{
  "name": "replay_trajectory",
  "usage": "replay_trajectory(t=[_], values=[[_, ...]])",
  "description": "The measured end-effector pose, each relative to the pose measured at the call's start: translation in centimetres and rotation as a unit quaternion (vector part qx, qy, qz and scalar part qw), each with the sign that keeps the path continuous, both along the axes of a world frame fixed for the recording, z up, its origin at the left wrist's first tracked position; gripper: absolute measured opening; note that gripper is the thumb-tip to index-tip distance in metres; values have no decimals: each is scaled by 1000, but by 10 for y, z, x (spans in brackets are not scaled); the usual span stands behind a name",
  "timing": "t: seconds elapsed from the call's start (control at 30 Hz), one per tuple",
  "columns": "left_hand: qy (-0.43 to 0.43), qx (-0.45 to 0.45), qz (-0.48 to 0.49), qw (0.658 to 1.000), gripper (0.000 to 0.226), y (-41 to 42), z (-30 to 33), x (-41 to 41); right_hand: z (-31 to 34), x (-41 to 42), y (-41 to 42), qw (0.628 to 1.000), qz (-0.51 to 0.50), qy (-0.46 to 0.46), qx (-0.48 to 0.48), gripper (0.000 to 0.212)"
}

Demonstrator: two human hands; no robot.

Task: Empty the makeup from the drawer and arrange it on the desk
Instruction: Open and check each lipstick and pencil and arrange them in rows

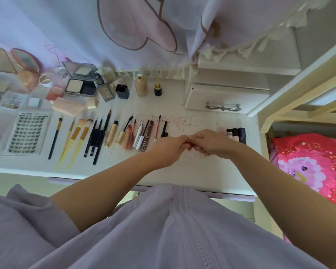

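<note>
My left hand (168, 150) and my right hand (209, 142) meet fingertip to fingertip just above the white desk (202, 171). Both have curled fingers and pinch one small item between them; only a reddish sliver (188, 145) of it shows. Left of the hands lies a neat row: brushes (74, 136), black pencils (97, 136), gold tubes (113, 135), lip glosses and mascaras (142, 135). A lash tray (27, 133) lies at the far left. Compacts (81, 82) and palettes stand at the back left. The drawer is hidden under my body.
A small white drawer box (227, 94) with an eyelash curler (222, 107) on it stands at the back right. Three small dark bottles (236, 135) stand right of my hands. A beige bottle (141, 85) and a black pot (122, 91) stand behind. A pink bedspread (308, 162) lies beyond the desk's right edge.
</note>
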State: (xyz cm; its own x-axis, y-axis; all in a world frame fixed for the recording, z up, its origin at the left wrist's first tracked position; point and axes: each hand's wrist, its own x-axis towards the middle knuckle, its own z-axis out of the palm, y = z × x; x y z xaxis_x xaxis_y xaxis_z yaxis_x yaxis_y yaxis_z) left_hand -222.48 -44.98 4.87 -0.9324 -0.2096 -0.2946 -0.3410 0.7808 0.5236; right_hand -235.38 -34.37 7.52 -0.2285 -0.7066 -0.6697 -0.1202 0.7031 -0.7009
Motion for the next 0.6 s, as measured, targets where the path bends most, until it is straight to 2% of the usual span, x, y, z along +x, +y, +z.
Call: replay_trajectory(t=[0.17, 0.27, 0.37, 0.47, 0.5, 0.6], values=[[4, 35, -2, 999, 26, -3, -5, 1, -2, 8, 8, 999, -35, 6, 3, 37], [-35, 106, 21, 994, 25, -6, -9, 0, 1, 0, 16, 997, -66, 25, 20, 30], [-64, 228, 133, 963, 19, -16, -9, -7, 4, -13, 25, 990, -131, 39, 44, 21], [-35, 322, 288, 901, 22, -25, -6, -23, -1, -6, 22, 981, -182, 26, 53, 9], [-28, 309, 306, 900, 23, -28, -5, -29, -4, 1, 16, 979, -194, 23, 55, 7], [-36, 151, 245, 957, 33, -38, -5, -43, -18, 25, -9, 976, -211, 26, 51, 9]])
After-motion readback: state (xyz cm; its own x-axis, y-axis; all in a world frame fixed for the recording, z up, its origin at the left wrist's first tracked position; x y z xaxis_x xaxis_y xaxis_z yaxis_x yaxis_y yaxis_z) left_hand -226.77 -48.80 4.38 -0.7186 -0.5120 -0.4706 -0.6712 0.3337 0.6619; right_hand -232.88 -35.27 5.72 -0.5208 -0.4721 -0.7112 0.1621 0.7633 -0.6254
